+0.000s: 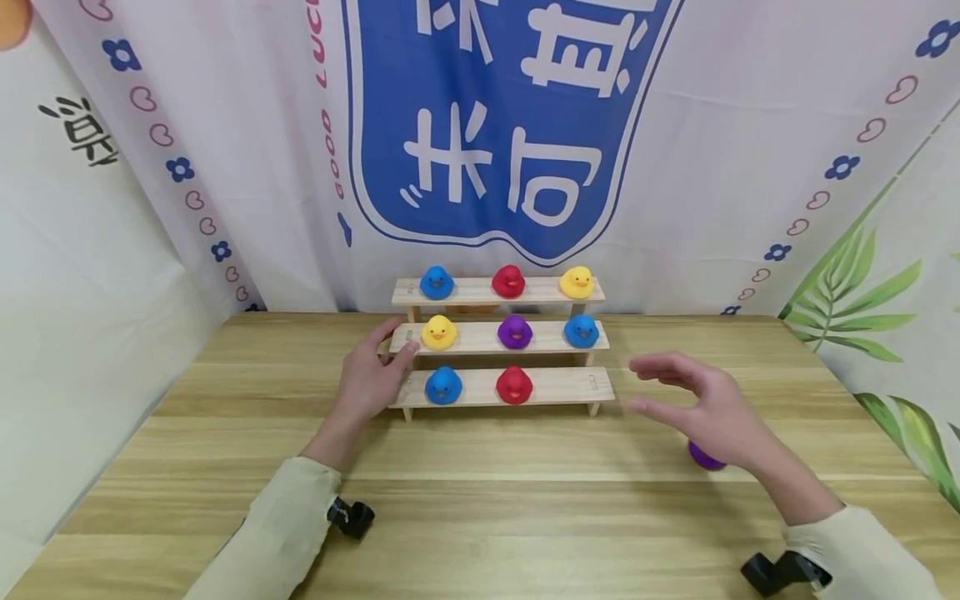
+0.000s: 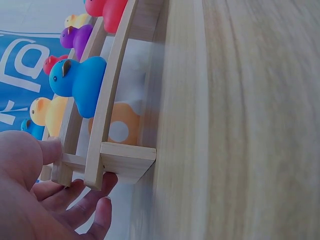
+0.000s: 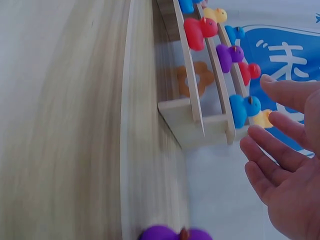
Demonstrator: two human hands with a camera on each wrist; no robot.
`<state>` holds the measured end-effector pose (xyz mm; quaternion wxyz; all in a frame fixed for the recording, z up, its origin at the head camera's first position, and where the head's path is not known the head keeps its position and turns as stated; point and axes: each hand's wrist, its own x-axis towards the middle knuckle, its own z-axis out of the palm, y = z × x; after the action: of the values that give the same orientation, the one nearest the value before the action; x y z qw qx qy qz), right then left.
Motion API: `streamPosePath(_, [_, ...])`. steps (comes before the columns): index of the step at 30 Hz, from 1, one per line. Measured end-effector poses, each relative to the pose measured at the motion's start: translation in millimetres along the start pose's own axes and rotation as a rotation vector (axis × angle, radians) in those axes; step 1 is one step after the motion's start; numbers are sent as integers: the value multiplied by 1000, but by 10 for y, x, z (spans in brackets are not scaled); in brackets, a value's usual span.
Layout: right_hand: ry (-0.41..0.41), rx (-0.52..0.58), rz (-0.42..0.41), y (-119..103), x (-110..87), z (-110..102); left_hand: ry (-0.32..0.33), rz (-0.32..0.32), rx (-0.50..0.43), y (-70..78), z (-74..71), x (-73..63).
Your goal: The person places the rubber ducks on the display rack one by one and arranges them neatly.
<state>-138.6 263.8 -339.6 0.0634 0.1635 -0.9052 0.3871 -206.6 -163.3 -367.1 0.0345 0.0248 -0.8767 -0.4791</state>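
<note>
A three-tier wooden display stand [image 1: 558, 384] bears rubber ducks in blue, red, yellow and purple. My left hand [image 1: 372, 372] holds its left end, the thumb [image 2: 50, 150] at the middle tier and the fingers curled beneath the boards. To the right of the stand my right hand [image 1: 705, 408] hovers with nothing in it, fingers apart from the thumb. Under that hand a purple duck [image 1: 707, 456] sits on the table, partly hidden. On the bottom tier are a blue duck [image 1: 443, 385] and a red duck [image 1: 514, 385]; its right end is bare.
The stand rests on a wood-grain table [image 1: 480, 525]. Behind it hangs a printed curtain [image 1: 720, 167] with a blue panel. The middle tier carries a yellow, a purple [image 1: 515, 332] and a blue duck; the top tier has a blue, a red and a yellow one [image 1: 577, 282].
</note>
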Motion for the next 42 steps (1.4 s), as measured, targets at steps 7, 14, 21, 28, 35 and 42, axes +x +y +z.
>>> streamPosePath(7, [17, -4, -20, 123, -132, -127, -1, 6, -17, 19, -11, -12])
streamPosePath(14, [-42, 13, 2, 313, -233, -241, 0, 9, -11, 23, -16, -20])
streamPosePath(21, [-125, 21, 65, 516, -335, -349, -3, 0, -20, 28, -2, -28])
streamPosePath(28, [-161, 6, 104, 622, -443, -425, 3, 5, -15, 24, 6, -28])
streamPosePath(35, [-217, 22, 143, 711, -471, -442, 0, 2, -38, 14, 8, -28])
streamPosePath(42, [-242, 35, 179, 727, -482, -405, 6, 6, -36, -6, -4, -24])
